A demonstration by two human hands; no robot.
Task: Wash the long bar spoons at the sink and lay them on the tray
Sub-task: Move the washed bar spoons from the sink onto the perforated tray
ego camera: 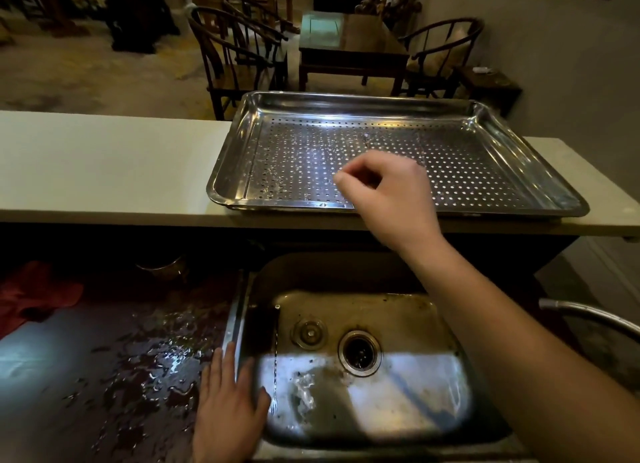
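Fingers of the left hand [227, 403] lie flat and spread at lower left, palm down on the wet counter [114, 369] against the sink [446, 390] rim, holding nothing. Just right of them a thin twisted bar spoon [276, 355] stands along the basin's left wall, still unwashed by my guess. Further right, mid-frame, the right hand [388, 196] hovers over the perforated tray [485, 172], fingers loosely pinched; whether they hold anything I cannot tell. Wet steel could slip from a pinch and clatter back into the basin
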